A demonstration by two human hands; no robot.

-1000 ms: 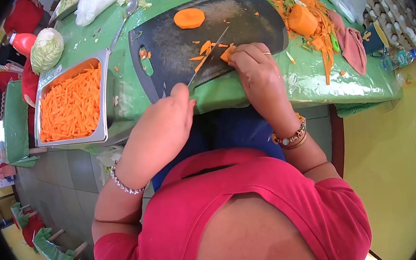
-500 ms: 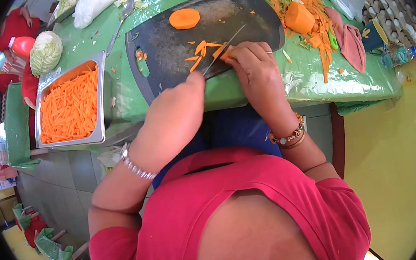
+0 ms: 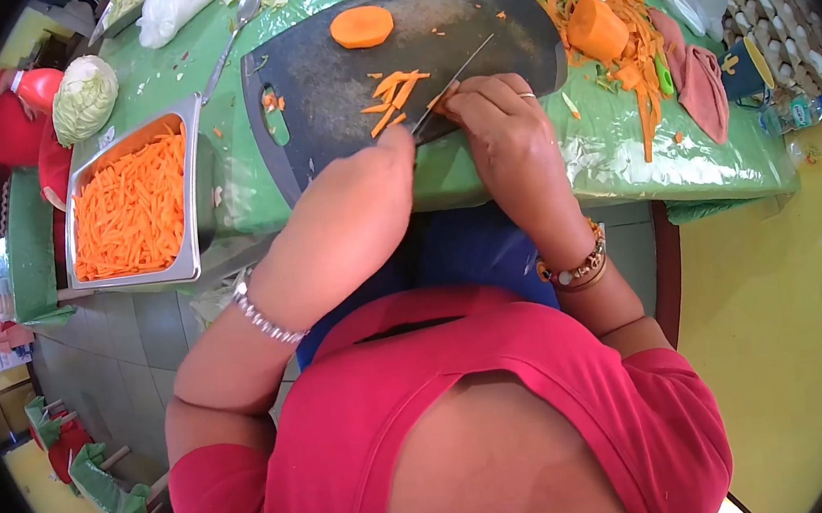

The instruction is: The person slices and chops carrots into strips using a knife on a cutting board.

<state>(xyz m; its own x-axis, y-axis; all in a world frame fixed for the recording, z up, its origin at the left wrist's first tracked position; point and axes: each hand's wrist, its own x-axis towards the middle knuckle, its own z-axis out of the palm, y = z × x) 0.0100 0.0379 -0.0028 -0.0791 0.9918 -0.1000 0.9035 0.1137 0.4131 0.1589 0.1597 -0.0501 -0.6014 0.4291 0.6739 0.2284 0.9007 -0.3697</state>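
My left hand [image 3: 356, 202] is wrapped round the handle of a knife [image 3: 461, 77], whose blade points up and right over the dark cutting board [image 3: 315, 78]. Close to the blade, the bent fingers of my right hand [image 3: 507, 124] press on a carrot piece, mostly hidden beneath them. Several cut carrot sticks [image 3: 395, 90] lie loose left of the blade. A thick carrot slice [image 3: 361, 27] rests farther back on the board. At the left, a metal tray [image 3: 193, 179] holds a heap of carrot strips [image 3: 130, 212].
A cabbage [image 3: 84, 100] and a spoon [image 3: 230, 41] are at the back left. Carrot peelings [image 3: 643, 46], a carrot chunk [image 3: 597, 29], a pink cloth [image 3: 699, 95], a mug [image 3: 745, 71] and egg trays [image 3: 779, 18] are at the right. Another person [image 3: 2, 123] is at the far left.
My left hand and the knife have moved right, closer to my right hand. More cut carrot sticks lie left of the blade, and less of the held piece shows.
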